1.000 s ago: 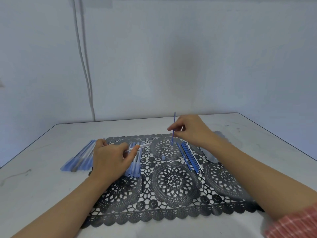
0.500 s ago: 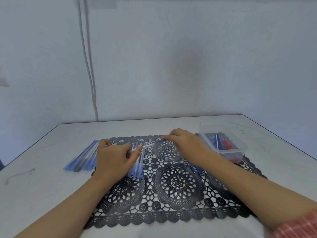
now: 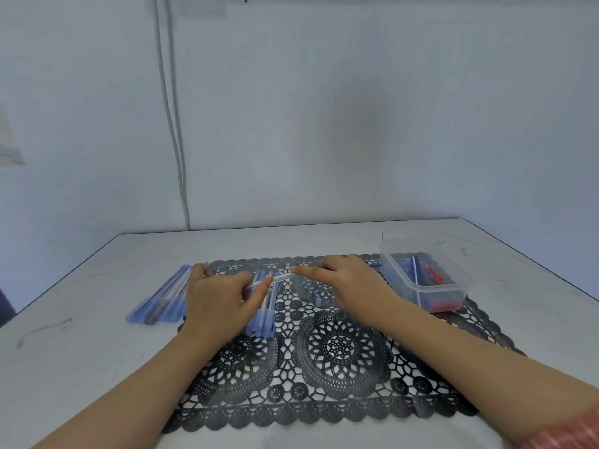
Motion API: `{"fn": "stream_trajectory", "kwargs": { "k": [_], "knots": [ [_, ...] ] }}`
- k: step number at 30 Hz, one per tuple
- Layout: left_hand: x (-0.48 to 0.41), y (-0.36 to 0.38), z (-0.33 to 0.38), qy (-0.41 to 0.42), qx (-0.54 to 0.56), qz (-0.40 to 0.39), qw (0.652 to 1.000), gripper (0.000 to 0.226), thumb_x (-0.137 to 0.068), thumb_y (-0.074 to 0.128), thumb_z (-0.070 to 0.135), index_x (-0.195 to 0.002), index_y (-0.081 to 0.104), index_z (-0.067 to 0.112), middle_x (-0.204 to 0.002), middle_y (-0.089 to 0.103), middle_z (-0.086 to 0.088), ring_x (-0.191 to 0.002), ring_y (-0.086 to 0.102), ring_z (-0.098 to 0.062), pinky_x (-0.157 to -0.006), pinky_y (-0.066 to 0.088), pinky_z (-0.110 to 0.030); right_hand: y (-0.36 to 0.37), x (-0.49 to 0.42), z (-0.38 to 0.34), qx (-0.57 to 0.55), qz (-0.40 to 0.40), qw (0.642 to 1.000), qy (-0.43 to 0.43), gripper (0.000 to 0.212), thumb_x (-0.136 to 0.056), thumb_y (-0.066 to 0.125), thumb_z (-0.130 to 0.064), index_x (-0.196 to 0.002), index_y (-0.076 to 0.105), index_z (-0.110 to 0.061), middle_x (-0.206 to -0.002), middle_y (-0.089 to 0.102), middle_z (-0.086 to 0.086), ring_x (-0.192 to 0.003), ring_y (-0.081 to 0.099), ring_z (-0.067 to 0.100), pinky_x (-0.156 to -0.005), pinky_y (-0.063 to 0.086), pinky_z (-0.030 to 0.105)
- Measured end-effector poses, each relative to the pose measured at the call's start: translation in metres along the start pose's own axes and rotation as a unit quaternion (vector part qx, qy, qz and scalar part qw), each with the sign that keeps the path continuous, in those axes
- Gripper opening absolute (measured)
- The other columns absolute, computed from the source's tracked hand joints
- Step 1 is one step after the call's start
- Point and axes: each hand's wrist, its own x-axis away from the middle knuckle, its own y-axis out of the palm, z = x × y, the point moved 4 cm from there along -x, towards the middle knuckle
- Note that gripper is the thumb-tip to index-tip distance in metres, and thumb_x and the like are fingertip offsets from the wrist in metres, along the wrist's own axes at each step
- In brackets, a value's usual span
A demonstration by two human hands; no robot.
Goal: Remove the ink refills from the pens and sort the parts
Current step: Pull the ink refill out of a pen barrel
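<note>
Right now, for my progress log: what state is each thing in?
left hand, gripping the pen
pen, held at one end
right hand, fingers at pen's far end, grip unclear
container, lidless, holding blue and red parts
pen pile, lying loose on the table

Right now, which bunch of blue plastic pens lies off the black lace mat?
The far-left bunch, on the white table left of the left hand; the other bunch lies on the black lace mat.
</note>
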Motion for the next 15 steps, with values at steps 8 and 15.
{"fn": "stream_trajectory", "kwargs": {
  "k": [8,15],
  "knots": [
    [-0.0012,-0.0017,0.0016,-0.008,-0.002,0.001,1.0,0.049,-0.09,0.039,0.056,-0.05,0.032,0.028,-0.037,0.02,0.013,-0.035,0.018,-0.004,-0.079,0.038,-0.038,-0.0035,0.0007,-0.0015,-0.023,0.0,1.0,0.02,0.067,-0.062,0.064,0.011,-0.12,0.062,-0.025,-0.068,0.058,-0.001,-0.054,0.043,0.011,-0.055,0.034,0.024],
    [-0.0004,-0.0005,0.0013,-0.003,0.003,0.001,1.0,0.048,-0.09,0.041,0.054,-0.051,0.031,0.029,-0.038,0.02,0.013,-0.036,0.017,-0.001,-0.08,0.04,-0.039,-0.0019,0.0008,-0.0046,-0.025,0.007,0.999,0.021,0.063,-0.064,0.069,0.01,-0.118,0.064,-0.023,-0.069,0.059,-0.003,-0.056,0.045,0.01,-0.057,0.032,0.022]
  ]
}}
